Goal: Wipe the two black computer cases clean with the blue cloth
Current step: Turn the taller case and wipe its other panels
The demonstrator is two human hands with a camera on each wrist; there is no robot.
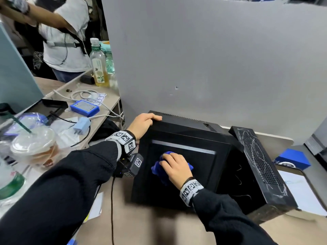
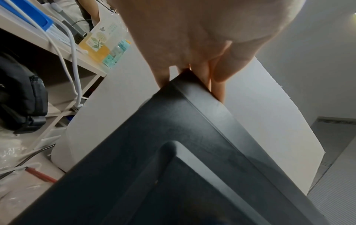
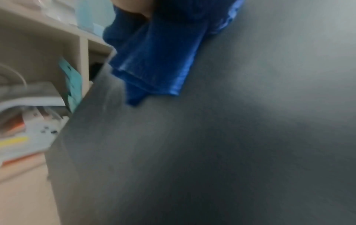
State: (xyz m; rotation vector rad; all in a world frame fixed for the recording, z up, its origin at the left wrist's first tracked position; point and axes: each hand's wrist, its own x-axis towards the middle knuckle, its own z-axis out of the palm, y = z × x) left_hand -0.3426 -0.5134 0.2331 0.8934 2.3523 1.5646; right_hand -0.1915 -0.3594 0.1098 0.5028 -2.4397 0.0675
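Observation:
A large black computer case (image 1: 185, 174) lies on the desk in front of the grey partition, its recessed side panel facing up. My left hand (image 1: 143, 123) grips its far left corner, fingers curled over the top edge; in the left wrist view the fingers (image 2: 217, 82) wrap that corner of the case (image 2: 173, 152). My right hand (image 1: 174, 167) holds the crumpled blue cloth (image 1: 156, 169) and presses it on the panel. The right wrist view, blurred, shows the cloth (image 3: 154, 60) on the dark panel (image 3: 212, 152). A second, slimmer black case (image 1: 261, 167) with a perforated side leans against the first on the right.
A side shelf-table (image 1: 106, 103) at left carries a drink bottle (image 1: 99, 66), a blue box (image 1: 85, 107), white cables and a charger. Plastic cups (image 1: 33, 145) stand at near left. A blue box (image 1: 292, 159) and papers (image 1: 300, 191) lie at right. Another person (image 1: 62, 32) stands at back left.

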